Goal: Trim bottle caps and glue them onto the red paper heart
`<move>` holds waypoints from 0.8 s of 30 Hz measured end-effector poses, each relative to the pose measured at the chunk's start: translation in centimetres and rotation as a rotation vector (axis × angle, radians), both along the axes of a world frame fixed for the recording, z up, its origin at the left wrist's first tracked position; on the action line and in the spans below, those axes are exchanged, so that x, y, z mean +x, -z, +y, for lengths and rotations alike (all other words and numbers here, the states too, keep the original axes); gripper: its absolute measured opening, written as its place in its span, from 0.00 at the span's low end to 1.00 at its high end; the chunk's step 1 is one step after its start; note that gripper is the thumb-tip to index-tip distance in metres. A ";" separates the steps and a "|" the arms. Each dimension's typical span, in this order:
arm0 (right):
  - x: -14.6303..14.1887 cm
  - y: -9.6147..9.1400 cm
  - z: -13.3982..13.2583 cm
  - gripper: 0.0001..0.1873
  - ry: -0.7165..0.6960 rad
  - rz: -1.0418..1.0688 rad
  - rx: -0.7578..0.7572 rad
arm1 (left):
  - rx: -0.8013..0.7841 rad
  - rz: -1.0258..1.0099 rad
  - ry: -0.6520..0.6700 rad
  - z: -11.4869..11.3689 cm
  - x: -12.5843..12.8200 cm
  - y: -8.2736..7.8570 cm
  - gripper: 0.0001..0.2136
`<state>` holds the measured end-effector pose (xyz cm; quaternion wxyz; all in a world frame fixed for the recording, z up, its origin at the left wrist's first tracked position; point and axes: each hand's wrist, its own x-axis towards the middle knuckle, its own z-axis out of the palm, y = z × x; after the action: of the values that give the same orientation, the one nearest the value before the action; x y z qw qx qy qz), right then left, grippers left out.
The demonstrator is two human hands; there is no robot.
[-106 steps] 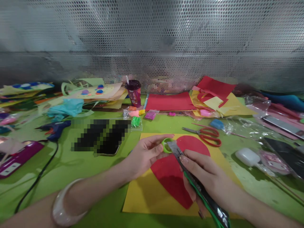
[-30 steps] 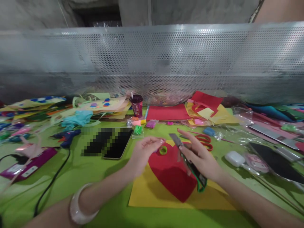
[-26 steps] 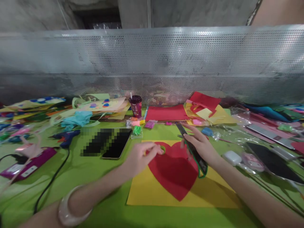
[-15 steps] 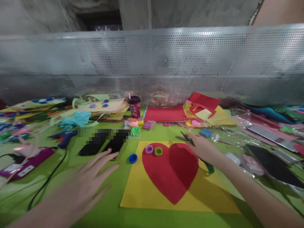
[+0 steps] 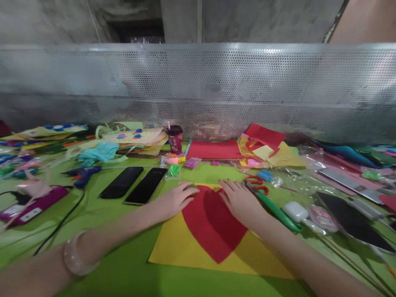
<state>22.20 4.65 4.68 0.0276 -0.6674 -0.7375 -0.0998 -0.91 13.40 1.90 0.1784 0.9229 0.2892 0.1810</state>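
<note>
A red heart (image 5: 213, 231) lies on a yellow sheet (image 5: 173, 247) on the green table. My left hand (image 5: 177, 200) rests at the heart's upper left lobe, its fingers bent and apart. The small plastic rings are out of sight, and that hand covers their former spot. My right hand (image 5: 241, 202) lies palm down over the upper right lobe with its fingers stretched out. Just right of it are a green-handled tool (image 5: 280, 212), probably scissors, and red scissor handles (image 5: 258, 183).
Two dark phones (image 5: 147, 185) lie left of the sheet, near a blue glue gun (image 5: 84, 175) and a purple power strip (image 5: 37, 206). A lidded cup (image 5: 175, 140) and red sheets (image 5: 215, 149) stand behind. A white case (image 5: 296, 211) and dark tablet (image 5: 352, 220) lie right.
My left hand has moved right and forward from beside the phones onto the heart. My right hand has let go of the green-handled tool and come left onto the heart. The rings are now hidden.
</note>
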 end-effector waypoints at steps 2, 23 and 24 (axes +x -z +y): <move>-1.0 0.8 -0.2 0.22 -0.083 0.078 -0.033 | 0.000 -0.012 -0.039 0.1 -0.1 0.2 0.17; -7.4 -0.3 -3.6 0.24 -0.664 0.441 -0.208 | -0.055 0.128 -0.116 0.4 0.2 1.0 0.20; -7.6 0.3 -3.4 0.25 -0.495 0.432 -0.125 | -0.057 0.137 -0.119 0.4 0.2 1.0 0.20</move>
<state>14.58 1.26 4.35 0.1657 -0.4739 -0.8591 0.0993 -0.71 13.82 0.86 0.1734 0.9089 0.3599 0.1197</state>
